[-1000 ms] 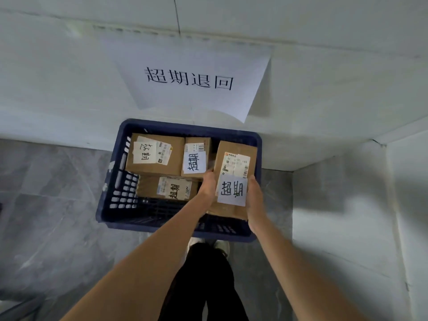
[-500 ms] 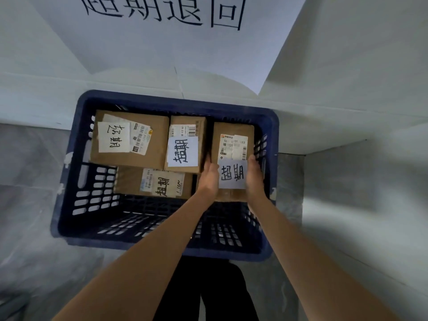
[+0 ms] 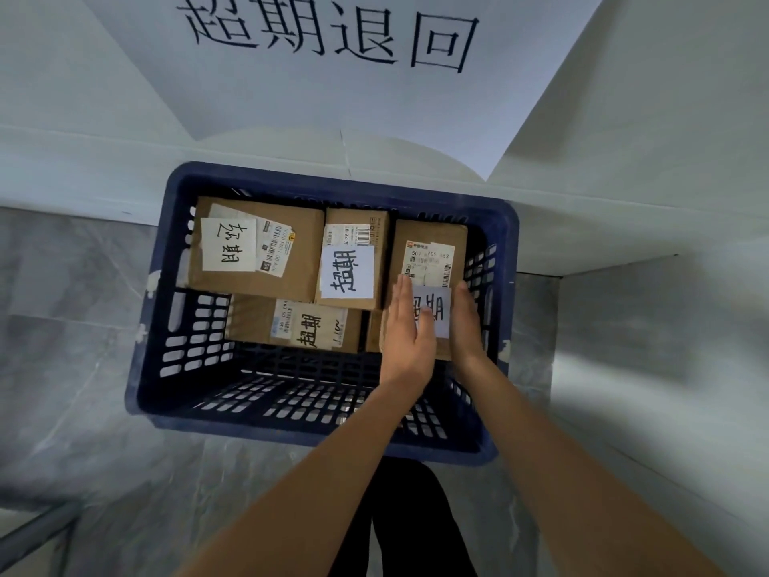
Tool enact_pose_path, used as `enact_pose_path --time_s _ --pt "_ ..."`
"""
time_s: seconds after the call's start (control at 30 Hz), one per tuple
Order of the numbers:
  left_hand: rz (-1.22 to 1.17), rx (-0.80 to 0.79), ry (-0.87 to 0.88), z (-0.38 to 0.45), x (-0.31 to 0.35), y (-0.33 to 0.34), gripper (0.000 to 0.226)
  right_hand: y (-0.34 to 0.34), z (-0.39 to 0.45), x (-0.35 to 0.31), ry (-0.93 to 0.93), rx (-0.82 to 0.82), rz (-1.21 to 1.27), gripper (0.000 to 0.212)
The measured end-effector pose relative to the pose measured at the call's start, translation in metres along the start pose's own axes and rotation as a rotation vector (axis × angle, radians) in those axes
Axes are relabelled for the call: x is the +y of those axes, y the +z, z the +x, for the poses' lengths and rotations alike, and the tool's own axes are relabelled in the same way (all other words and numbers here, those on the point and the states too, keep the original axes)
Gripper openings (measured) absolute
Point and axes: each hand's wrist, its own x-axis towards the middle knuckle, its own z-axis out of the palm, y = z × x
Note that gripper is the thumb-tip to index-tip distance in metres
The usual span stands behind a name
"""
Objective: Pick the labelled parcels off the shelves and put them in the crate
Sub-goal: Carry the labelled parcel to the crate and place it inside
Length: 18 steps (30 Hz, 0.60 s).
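A dark blue slotted crate [image 3: 341, 182] stands on the floor against the wall. Inside it lie several brown cardboard parcels with white handwritten labels: a wide one [image 3: 301, 247] at the back left, a narrow one [image 3: 358, 220] in the middle, one [image 3: 249, 322] lower in front. The rightmost parcel [image 3: 430, 237] lies along the crate's right wall. My left hand [image 3: 410, 326] is over that parcel's left edge with its fingers straight. My right hand [image 3: 464, 322] lies flat along its right side, also with straight fingers. Neither hand curls round the parcel.
A large white paper sign [image 3: 333, 77] with black characters hangs on the wall above the crate. A white wall [image 3: 666, 368] closes in on the right. The crate's near half shows bare slotted bottom [image 3: 291, 393]. A grey metal bar [image 3: 37, 530] crosses the lower left corner.
The parcel I carried went down into the crate's right side. My fingers, which gripped its sides, have straightened and let go. The view has come closer to the crate.
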Motion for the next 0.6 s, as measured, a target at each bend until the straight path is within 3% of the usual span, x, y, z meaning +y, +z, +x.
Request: enact_pose_path --time_s 0.1,0.17,0.3,0.4,0.6 --pt "0.046 -0.053 0.055 -0.009 0.014 -0.023 0.053 -0.004 -0.021 -0.016 -0.014 0.066 -0.097 0.048" --pt "0.237 -0.066 0.150 -0.019 0.028 -0.049 0.052 -0.007 -0.045 -0.032 -0.098 0.099 -0.223 0.044" --pt "0.785 -0.038 0.350 -0.037 0.063 -0.112 0.056 -0.019 -0.100 -0.073 -0.505 0.072 -0.753 0.054" --pt "1.037 -0.016 0.409 -0.053 0.094 -0.156 0.059 -0.024 -0.133 -0.113 -0.646 0.046 -1.130 0.059" --pt "1.078 0.058 0.330 -0.097 0.162 -0.217 0.059 -0.023 -0.197 -0.176 -0.682 0.010 -1.454 0.061"
